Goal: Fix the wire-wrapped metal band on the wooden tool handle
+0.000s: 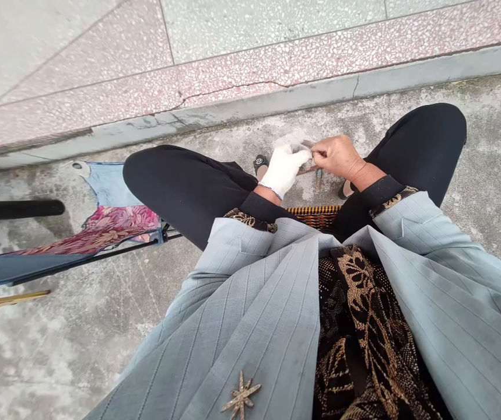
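Over the concrete floor, the gloved left hand and bare right hand press their grips together on a thin brown strip.

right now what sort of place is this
Probably an outdoor yard or walkway beside a building. The rough, stained concrete ground, the grey concrete kerb and the speckled pink terrazzo paving beyond it all suggest that, though the pictures don't settle it.

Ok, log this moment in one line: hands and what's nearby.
left hand: white glove, at thin brown strip | right hand: bare, pinching same strip | nearby: woven basket
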Demonstrator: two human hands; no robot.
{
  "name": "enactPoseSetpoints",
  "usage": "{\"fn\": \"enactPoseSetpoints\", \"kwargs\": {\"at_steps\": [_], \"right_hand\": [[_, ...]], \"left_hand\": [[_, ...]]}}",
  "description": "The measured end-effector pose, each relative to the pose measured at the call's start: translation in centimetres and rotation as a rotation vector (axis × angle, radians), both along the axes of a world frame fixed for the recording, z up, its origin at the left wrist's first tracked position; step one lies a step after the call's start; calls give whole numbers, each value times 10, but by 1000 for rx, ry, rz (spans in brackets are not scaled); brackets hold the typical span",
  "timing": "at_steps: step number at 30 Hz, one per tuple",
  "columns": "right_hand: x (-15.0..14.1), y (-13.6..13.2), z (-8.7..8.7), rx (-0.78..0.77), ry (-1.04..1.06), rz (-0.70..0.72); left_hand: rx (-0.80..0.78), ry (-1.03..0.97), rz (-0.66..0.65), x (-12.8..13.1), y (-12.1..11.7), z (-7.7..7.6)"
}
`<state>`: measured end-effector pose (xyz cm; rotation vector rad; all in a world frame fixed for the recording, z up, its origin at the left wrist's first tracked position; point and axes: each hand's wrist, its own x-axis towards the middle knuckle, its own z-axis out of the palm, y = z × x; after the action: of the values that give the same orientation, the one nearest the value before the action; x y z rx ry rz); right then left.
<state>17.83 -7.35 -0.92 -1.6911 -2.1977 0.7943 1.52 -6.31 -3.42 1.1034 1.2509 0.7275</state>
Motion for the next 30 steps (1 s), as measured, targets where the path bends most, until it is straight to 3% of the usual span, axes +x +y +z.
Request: {"fn": "enactPoseSetpoints", "kwargs": {"at_steps": [4, 9, 13, 25, 30], "right_hand": [[6, 4, -7, -112, 232, -97], [3, 4, -13, -405, 621, -300], [-2, 1, -9, -470, 821, -380], [-14, -3, -10, -431, 834, -528], [-14, -4, -26, -257, 718, -471]], "left_hand": [[-74, -170, 55, 0, 1, -6], [-108, -415, 98, -4, 0, -3], [-132, -442, 113, -7, -1, 1], [40, -244, 127, -9, -3, -12], [132, -65, 105, -10, -5, -10]]}}
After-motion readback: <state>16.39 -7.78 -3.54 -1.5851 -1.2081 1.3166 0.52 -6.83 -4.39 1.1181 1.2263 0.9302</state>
